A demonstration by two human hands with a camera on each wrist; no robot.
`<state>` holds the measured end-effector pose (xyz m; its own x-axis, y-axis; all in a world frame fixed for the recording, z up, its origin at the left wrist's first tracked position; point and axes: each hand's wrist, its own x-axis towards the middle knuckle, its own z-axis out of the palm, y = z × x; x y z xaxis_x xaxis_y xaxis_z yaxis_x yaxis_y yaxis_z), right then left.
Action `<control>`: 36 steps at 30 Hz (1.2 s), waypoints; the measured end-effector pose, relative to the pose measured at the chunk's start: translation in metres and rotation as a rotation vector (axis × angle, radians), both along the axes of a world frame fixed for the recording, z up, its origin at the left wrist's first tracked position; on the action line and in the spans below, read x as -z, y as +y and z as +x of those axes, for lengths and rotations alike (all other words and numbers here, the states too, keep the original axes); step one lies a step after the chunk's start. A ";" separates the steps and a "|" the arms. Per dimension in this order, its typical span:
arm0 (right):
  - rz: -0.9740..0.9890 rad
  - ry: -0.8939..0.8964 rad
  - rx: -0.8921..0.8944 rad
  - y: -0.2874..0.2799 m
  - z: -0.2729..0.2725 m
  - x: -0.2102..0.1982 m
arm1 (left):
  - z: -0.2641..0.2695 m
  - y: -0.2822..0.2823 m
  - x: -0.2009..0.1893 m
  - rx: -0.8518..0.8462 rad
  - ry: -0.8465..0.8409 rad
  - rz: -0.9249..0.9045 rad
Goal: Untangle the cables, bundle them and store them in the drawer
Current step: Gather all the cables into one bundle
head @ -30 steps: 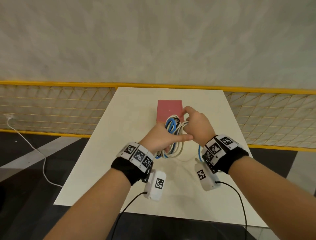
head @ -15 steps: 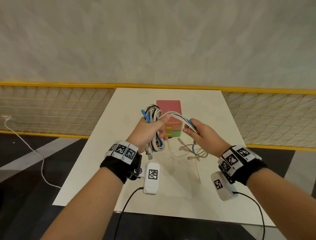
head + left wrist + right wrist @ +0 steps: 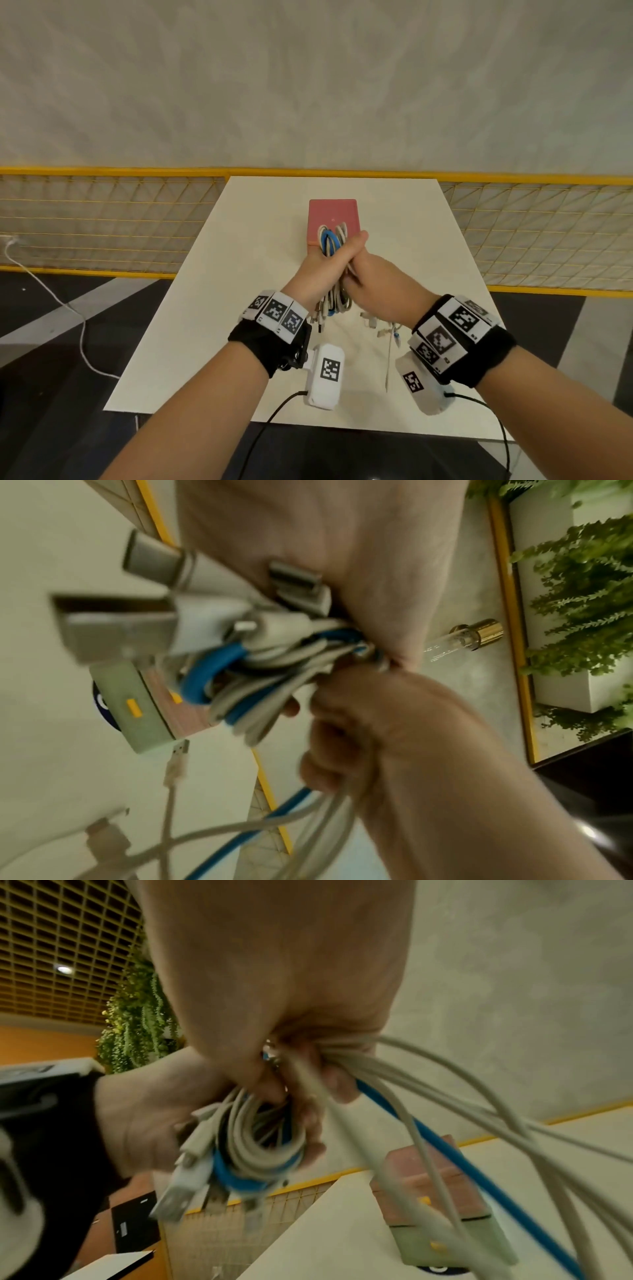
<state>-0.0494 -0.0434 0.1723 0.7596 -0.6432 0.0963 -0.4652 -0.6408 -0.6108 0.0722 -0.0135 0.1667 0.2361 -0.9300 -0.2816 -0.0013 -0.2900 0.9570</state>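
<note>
A coil of white and blue cables stands upright in my left hand, just above the table in front of the small drawer unit, which has a pink top. The fingers are curled round the coil's middle, and USB plugs stick out below the fist. My right hand presses against the left and grips the loose strands that run off the coil. Their free ends trail on the table under my right wrist. The drawers look closed.
The white table ends against a yellow mesh railing at the back. Dark floor lies on both sides, with a white cord on it at the left. Plants hang nearby.
Half a second ago my hands were apart, with strands stretched between them. Now my right hand has swung back against the left, and the coil sits in front of the drawer unit.
</note>
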 end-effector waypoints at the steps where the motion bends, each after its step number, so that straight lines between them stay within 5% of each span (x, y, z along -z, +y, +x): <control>1: 0.022 0.012 -0.019 0.003 0.000 0.001 | -0.001 -0.001 -0.001 -0.068 0.004 -0.016; 5: -0.116 -0.012 0.071 0.006 -0.004 0.011 | 0.002 -0.002 -0.008 -0.288 -0.032 -0.139; 9: -0.191 0.037 0.069 0.006 -0.015 0.036 | 0.024 -0.006 -0.020 -0.415 0.153 -0.280; 16: 0.153 0.110 0.052 -0.021 -0.028 0.058 | 0.025 0.011 -0.031 -0.100 0.285 -0.415; 22: -0.018 0.155 0.091 -0.040 -0.025 0.043 | 0.018 0.021 -0.024 0.283 0.011 -0.314; 28: -0.214 0.187 0.248 -0.038 -0.015 0.029 | 0.014 0.015 -0.006 0.284 -0.166 -0.060; 36: -0.013 -0.123 0.229 -0.032 -0.004 0.024 | 0.001 0.011 0.001 0.322 -0.349 -0.077</control>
